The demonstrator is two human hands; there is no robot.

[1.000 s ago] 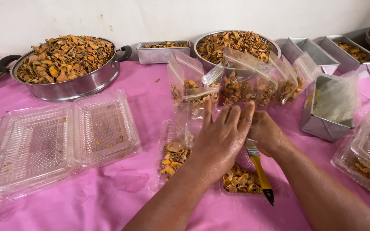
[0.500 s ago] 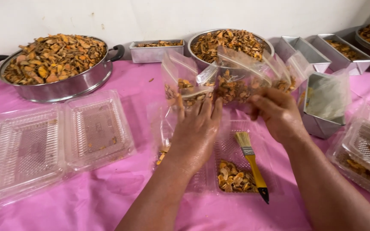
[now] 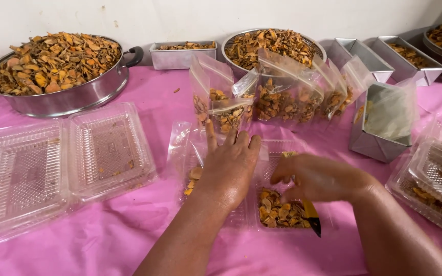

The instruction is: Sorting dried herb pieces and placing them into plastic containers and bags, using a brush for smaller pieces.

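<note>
On the far left, a big metal pan is piled with dry orange and brown chips. Its left handle is cut off by the edge of the picture. In front of it lies an open clear plastic box on the pink cloth. It has only a few crumbs inside. A small metal tin stands at the back by the wall.

In the middle, some clear bags with chips in them stand up in a row. Behind them is a round bowl of chips, partly hidden by the bags.

The left hand lies flat, fingers spread wide open, palm down. It presses on a clear tray and hides much of it. It grips nothing. A few chips peek out by the wrist.

Just beside it, the right hand is curled, fingers bent down over the same tray. A brush with a yellow handle sticks out below this hand. The hand covers most of the brush, so it is hard to tell if the fingers really hold it. Chips sit in the tray under the hand.

To the right, a metal tin with a plastic bag inside stands near. More tins stand at the back. At the far right, another clear box with chips is cut off by the edge.
</note>
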